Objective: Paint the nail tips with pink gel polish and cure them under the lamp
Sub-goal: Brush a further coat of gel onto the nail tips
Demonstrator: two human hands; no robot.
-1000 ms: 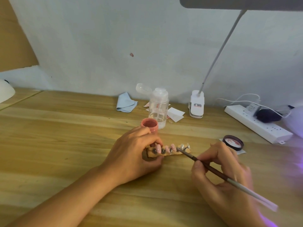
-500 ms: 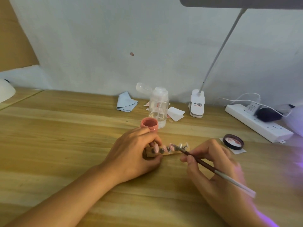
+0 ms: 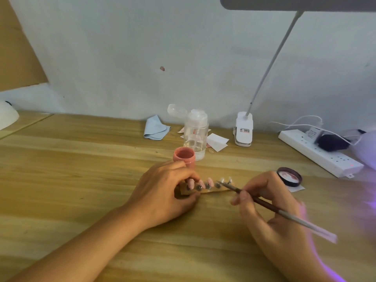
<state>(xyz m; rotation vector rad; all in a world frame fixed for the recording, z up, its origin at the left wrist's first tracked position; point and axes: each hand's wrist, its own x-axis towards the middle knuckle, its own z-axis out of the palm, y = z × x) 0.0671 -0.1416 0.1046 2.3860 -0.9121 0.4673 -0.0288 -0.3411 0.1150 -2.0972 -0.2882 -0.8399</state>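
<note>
Nearest, the right hand (image 3: 270, 202) has its grip closed around a thin brush (image 3: 266, 206), pinched low on the shaft like a pen, probably so the bristles can be steered finely. The bristle end reaches left to the row of nail tips (image 3: 209, 182). Just left of it, the left hand (image 3: 162, 192) pinches the left end of the tan holder strip (image 3: 213, 191) between thumb and curled fingers, pressing it to the wooden surface (image 3: 81, 169) so it stays put under the strokes. The tips stand on pegs along that strip. The left three look pink and the right two look pale, so the coat seems partly done. Just beyond the left hand stands the open pink gel jar (image 3: 184, 156), filled with pink polish and within easy dipping reach. Its dark lid (image 3: 289, 177) lies upturned to the right on a paper scrap. Farther back, a clear pump bottle (image 3: 195, 137) holds a little clear liquid. At the far right edge, a pale dome (image 3: 366, 151) casting purple light is probably the curing lamp.
</note>
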